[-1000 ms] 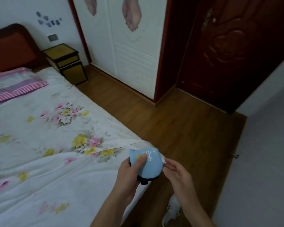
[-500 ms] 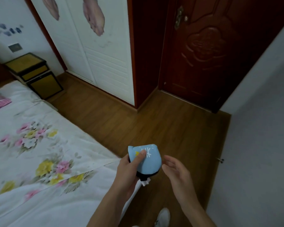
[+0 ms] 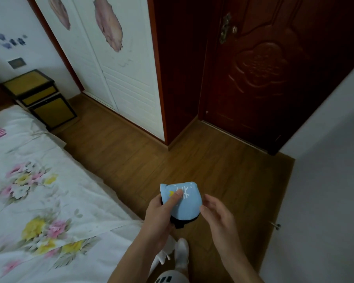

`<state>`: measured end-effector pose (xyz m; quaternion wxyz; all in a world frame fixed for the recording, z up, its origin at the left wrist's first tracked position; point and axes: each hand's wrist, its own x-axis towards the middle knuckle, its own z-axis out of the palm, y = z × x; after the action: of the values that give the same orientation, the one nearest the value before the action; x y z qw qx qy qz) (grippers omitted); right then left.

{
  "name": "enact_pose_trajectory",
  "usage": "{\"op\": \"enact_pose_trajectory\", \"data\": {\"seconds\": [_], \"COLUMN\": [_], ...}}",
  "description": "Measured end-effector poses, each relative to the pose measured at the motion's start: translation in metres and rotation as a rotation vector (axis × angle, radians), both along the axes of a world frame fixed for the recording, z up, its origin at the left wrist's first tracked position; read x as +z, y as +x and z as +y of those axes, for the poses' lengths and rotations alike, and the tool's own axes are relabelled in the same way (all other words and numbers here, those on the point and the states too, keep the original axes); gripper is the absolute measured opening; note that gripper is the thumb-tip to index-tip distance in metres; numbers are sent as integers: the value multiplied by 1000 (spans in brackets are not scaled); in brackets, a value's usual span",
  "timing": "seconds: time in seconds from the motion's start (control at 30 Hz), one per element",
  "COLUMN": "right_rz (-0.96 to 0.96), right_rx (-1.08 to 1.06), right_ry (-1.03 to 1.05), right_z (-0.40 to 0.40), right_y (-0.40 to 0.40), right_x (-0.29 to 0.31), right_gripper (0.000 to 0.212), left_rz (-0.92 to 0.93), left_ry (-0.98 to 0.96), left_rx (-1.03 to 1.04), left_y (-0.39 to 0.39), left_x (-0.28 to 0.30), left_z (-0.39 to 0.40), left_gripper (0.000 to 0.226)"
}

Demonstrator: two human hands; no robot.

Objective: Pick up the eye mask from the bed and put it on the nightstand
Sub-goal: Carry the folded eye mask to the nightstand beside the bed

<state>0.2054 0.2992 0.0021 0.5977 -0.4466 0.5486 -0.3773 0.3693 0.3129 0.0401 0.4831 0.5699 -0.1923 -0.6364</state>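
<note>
My left hand (image 3: 160, 213) holds a light blue eye mask (image 3: 187, 204) with white marks and a black underside, thumb pressed on its front. The mask hangs in the air over the wooden floor, just off the bed's corner. My right hand (image 3: 218, 216) is right beside the mask with its fingers spread, the fingertips at the mask's right edge; whether they touch it I cannot tell. The nightstand (image 3: 40, 97), dark-framed with yellow panels, stands far off at the upper left by the bed's head.
The bed (image 3: 29, 201) with a white floral sheet fills the left side. Bare wooden floor (image 3: 143, 160) runs between bed and white wardrobe doors (image 3: 119, 78). A dark red door (image 3: 260, 74) is ahead, a grey wall at right. My white shoe (image 3: 181, 252) shows below.
The view has swung right, away from the bed, so the nightstand and bed slid left. The mask stays in my left hand; my right hand has opened beside it.
</note>
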Motion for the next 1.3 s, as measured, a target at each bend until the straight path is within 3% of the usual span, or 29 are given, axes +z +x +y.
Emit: {"op": "enact_pose_trajectory", "data": {"seconds": [0.2, 0.47, 1.0, 1.3], "right_rz": [9, 7, 21, -31], "right_rx": [49, 176, 564, 759], "right_ry": [-1, 21, 25, 41], "right_z": [-73, -195, -344, -464], "right_y": [12, 72, 263, 402], "right_x": [-2, -2, -3, -3], "right_gripper": [21, 35, 36, 32], "left_rz": [-6, 8, -33, -34], "left_ry": [-19, -24, -5, 3], "left_rx": [74, 257, 649, 854], "left_y": [9, 66, 225, 339], "left_x": [-9, -16, -19, -15], "left_z": [-64, -166, -256, -355], "left_gripper": [43, 40, 40, 36]}}
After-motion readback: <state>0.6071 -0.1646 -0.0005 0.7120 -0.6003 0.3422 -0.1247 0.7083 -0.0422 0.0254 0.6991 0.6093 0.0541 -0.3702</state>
